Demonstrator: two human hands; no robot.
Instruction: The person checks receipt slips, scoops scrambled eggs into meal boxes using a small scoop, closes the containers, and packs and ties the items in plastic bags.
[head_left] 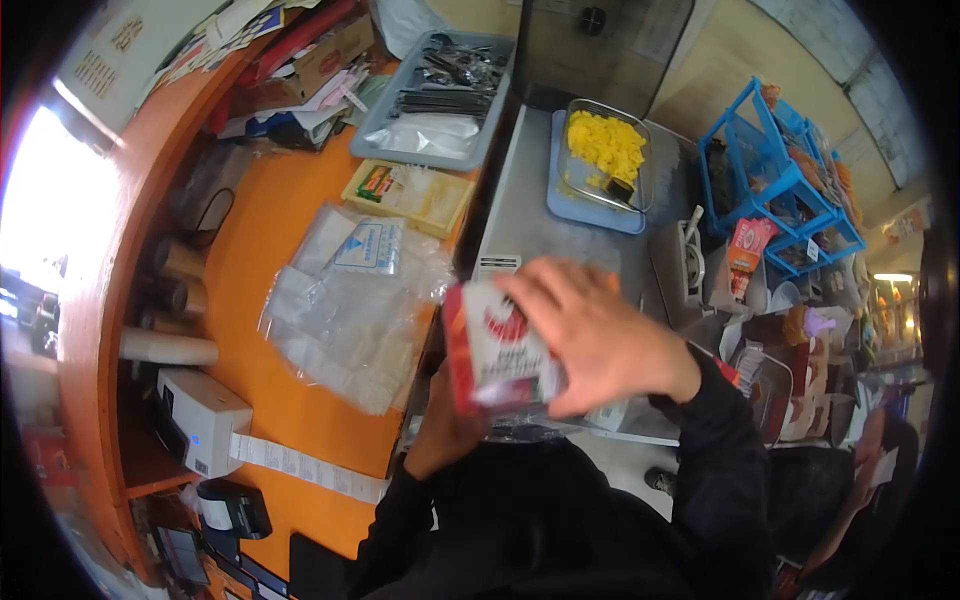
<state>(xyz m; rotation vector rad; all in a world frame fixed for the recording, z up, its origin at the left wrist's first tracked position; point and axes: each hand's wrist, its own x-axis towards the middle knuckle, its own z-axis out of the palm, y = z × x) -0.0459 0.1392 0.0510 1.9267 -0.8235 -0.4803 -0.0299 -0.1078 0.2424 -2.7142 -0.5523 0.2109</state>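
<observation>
My right hand point(610, 335) is wrapped over the top and side of a red and white printed box point(500, 345) in front of my body. Below and to the left of the box, my left hand point(442, 425) is partly hidden behind it, and its fingers cannot be made out. Clear plastic shows just under the box. To the left, clear plastic bags point(345, 320) lie on the orange counter point(240, 330), with a blue and white label on them.
A yellow tray point(440, 215) and a grey tray of black cutlery point(490, 140) stand ahead. A glass dish of yellow food point(605, 145) sits on the metal counter point(515, 210). Blue racks point(775, 180) stand right; a printer point(205, 420) with a paper strip is left. Another person is far right.
</observation>
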